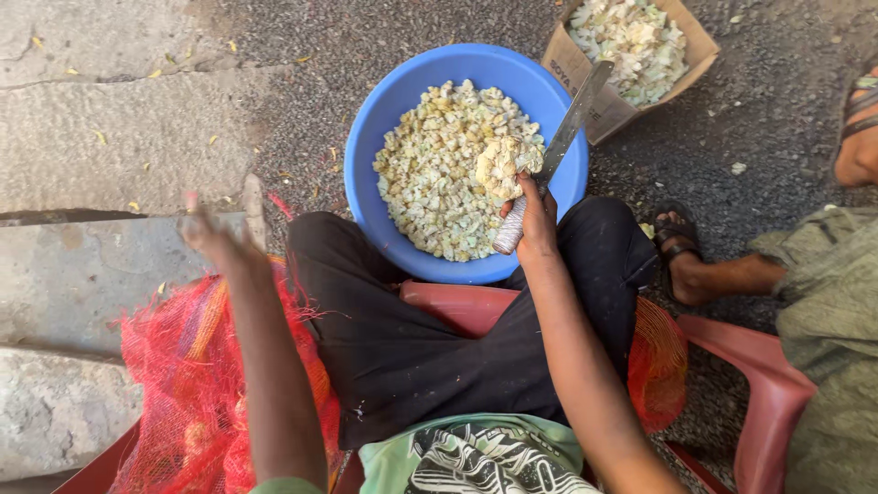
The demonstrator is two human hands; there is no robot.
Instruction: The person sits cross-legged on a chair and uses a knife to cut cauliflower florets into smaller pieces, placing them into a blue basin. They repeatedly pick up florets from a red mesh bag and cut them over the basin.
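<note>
The right hand [538, 220] grips a knife [552, 155] by its wrapped handle; the blade's long axis runs up and to the right, tip toward the cardboard box [585, 78], above the blue basin [457, 78] of pale cut pieces. A pale chunk [506, 163] sits against the blade. The left hand [208, 233], blurred, fingers spread, holds nothing above the red mesh sack [183, 366]. Outdoor ground: asphalt and concrete slabs.
</note>
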